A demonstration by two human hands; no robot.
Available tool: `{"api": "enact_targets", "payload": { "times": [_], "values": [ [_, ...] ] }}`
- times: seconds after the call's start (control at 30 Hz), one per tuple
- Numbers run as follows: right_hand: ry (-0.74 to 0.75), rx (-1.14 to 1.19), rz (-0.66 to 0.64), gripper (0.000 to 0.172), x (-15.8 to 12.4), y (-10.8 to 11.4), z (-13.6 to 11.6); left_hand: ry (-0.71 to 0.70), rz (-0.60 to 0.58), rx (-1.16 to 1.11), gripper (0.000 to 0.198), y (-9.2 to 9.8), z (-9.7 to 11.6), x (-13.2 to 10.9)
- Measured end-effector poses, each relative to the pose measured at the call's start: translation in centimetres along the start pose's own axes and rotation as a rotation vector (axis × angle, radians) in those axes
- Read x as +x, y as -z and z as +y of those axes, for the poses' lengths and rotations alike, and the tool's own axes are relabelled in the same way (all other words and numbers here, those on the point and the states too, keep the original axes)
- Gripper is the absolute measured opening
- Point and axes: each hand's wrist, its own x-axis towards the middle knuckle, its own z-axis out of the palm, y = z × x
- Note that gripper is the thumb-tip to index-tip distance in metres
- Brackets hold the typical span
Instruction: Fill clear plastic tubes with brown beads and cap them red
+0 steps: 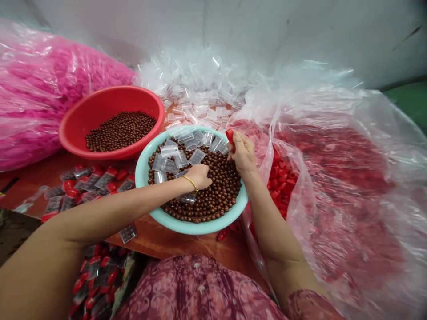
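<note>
A pale turquoise basin (196, 228) holds many small, shiny brown balls (220, 189), with transparent plastic containers (169, 151) lying on top at its far left side. My left hand (199, 178), a gold bracelet at its wrist, is down among the balls with its fingers curled. Whatever those fingers hold is hidden under the hand. At the basin's right rim, my right hand (243, 153) is raised and pinches a red plastic cap (230, 135) between thumb and fingers.
A red basin (150, 100) with brown balls stands behind left. Filled, red-capped containers (100, 180) lie at left, more below the table edge (153, 240). Loose transparent containers (207, 106) are heaped behind. Bags of pink pieces (60, 84) and red caps (333, 178) flank the basins.
</note>
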Motion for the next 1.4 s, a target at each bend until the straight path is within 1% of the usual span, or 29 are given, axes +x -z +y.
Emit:
{"api": "enact_targets", "payload": {
  "times": [0.1, 0.13, 0.23, 0.3, 0.37, 0.43, 0.53, 0.63, 0.67, 0.73, 0.8, 0.87, 0.93, 1.0, 1.1, 1.17, 1.27, 1.4],
  "values": [
    [0.016, -0.008, 0.008, 0.048, 0.0, 0.0, 0.1, -0.012, 0.010, -0.170, 0.018, -0.1, -0.3, -0.1],
    [0.020, -0.009, 0.004, 0.049, 0.0, 0.0, 0.1, -0.014, 0.006, -0.267, 0.019, 0.0, -0.4, -0.2],
    [0.023, -0.015, -0.011, 0.048, -0.1, 0.0, 0.0, -0.030, -0.007, -0.722, 0.022, 0.5, -0.8, -1.0],
    [0.030, -0.023, -0.025, 0.045, -0.2, 0.0, -0.2, -0.078, -0.022, -1.001, 0.025, 0.9, -1.2, -1.6],
    [0.044, -0.039, -0.035, 0.041, -0.3, 0.0, -0.3, -0.145, -0.048, -1.111, 0.025, 1.2, -1.5, -2.1],
    [0.047, -0.063, -0.046, 0.039, -0.5, -0.1, -0.5, -0.193, -0.066, -1.147, 0.025, 1.5, -1.6, -2.6],
    [0.021, -0.061, -0.043, 0.039, -0.6, -0.4, -0.9, -0.235, -0.045, -1.175, 0.025, 1.8, -1.6, -3.0],
    [-0.018, 0.027, -0.029, 0.041, -0.9, -0.5, -1.8, -0.277, -0.013, -1.188, 0.026, 2.0, -1.5, -3.2],
    [-0.025, 0.049, -0.049, 0.041, -1.1, -0.5, -2.3, -0.289, -0.017, -1.173, 0.024, 2.0, -1.5, -3.3],
    [-0.024, 0.044, -0.135, 0.038, -1.7, -0.3, -3.2, -0.300, -0.034, -1.104, 0.022, 2.0, -1.6, -3.4],
    [0.000, -0.037, -0.243, 0.034, -2.6, 0.1, -4.1, -0.309, -0.042, -1.023, 0.022, 1.9, -1.7, -3.4],
    [0.055, -0.162, -0.318, 0.033, -3.6, 0.4, -4.5, -0.348, -0.013, -0.961, 0.023, 1.8, -1.8, -3.4],
    [0.133, -0.274, -0.359, 0.034, -4.5, 0.6, -4.5, -0.407, 0.047, -0.883, 0.023, 1.8, -1.9, -3.5],
    [0.197, -0.340, -0.368, 0.035, -5.2, 0.4, -4.2, -0.448, 0.132, -0.758, 0.021, 1.8, -1.9, -3.7],
    [0.265, -0.414, -0.348, 0.038, -6.0, 0.2, -3.4, -0.451, 0.219, -0.592, 0.022, 1.8, -1.9, -4.0],
    [0.329, -0.491, -0.362, 0.040, -6.5, 0.3, -3.0, -0.437, 0.227, -0.550, 0.023, 1.9, -1.9, -4.2],
    [0.439, -0.637, -0.430, 0.043, -6.9, 0.9, -2.7, -0.411, 0.208, -0.515, 0.020, 1.9, -1.7, -4.5],
    [0.564, -0.820, -0.481, 0.044, -7.1, 1.8, -3.2, -0.391, 0.172, -0.425, 0.019, 1.8, -1.5, -4.6]
  ]
}}
